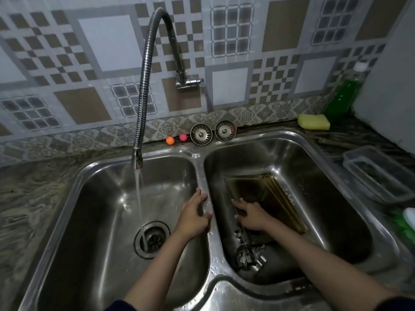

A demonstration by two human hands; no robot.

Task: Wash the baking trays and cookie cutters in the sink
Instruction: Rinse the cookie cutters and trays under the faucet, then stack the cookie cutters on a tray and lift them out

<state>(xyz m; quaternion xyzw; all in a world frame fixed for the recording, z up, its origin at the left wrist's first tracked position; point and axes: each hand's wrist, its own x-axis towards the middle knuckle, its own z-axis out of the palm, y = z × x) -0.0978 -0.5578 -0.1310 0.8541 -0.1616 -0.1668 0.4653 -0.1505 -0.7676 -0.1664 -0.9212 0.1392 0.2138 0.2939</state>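
Over the divider of the double sink (203,176), the left hand (194,215) lies with fingers relaxed and spread, resting on the steel ridge between the two basins and gripping nothing. In the right basin, the right hand (250,215) reaches down onto the near-left edge of the baking trays (265,194); the fingers bend over that edge, though whether they truly clamp it or only press on it I cannot tell. The trays are a dark golden stack, tilted, leaning across the middle of the right basin toward its back wall. Nearer the front edge of that basin, just below the right wrist, sits a cluster of metal cookie cutters (246,258), apart from both hands.

The flexible faucet (143,104) arcs over the left basin, and water (139,194) runs straight down to the drain (151,240). That basin holds nothing else.

Along the back rim stand two strainer plugs (201,134), an orange ball (170,140) and a pink ball (183,137). At the back right corner of the counter lie a yellow sponge (313,121) and a green soap bottle (343,95); its label is too blurred to read. A clear plastic container (377,173) sits by the sink's right edge.
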